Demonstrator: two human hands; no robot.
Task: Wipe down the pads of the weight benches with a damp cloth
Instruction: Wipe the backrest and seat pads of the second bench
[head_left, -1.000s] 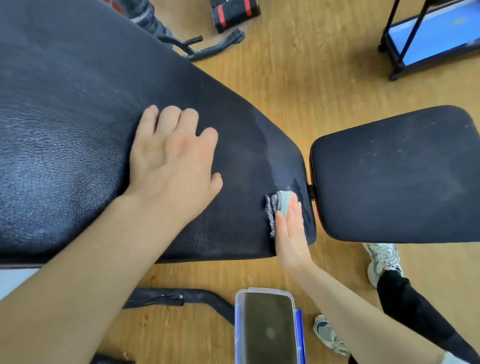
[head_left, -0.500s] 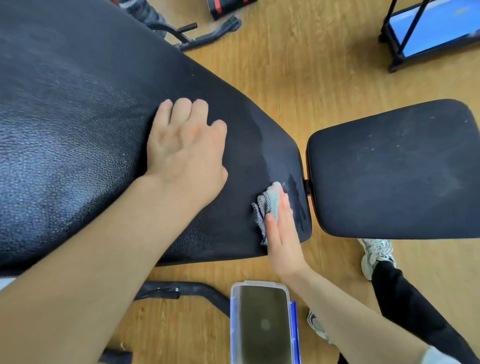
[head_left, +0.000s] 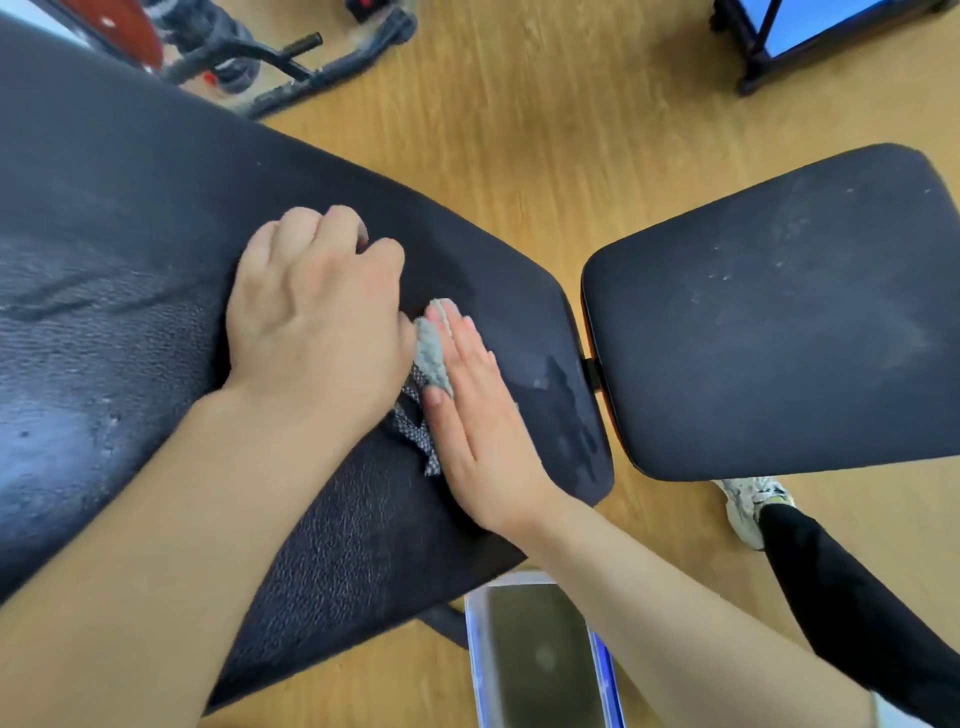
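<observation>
While the left hand (head_left: 317, 317) braces on the long back pad (head_left: 130, 208) at centre-left of the frame, knuckles raised and fingers curled under, its grip drawn together on nothing visible, the right hand (head_left: 478, 415) lies flat just beside it, grip apart, straight fingers pressing the grey cloth (head_left: 432, 353) onto that pad at frame centre. The seat pad (head_left: 779, 322) sits at the right.
</observation>
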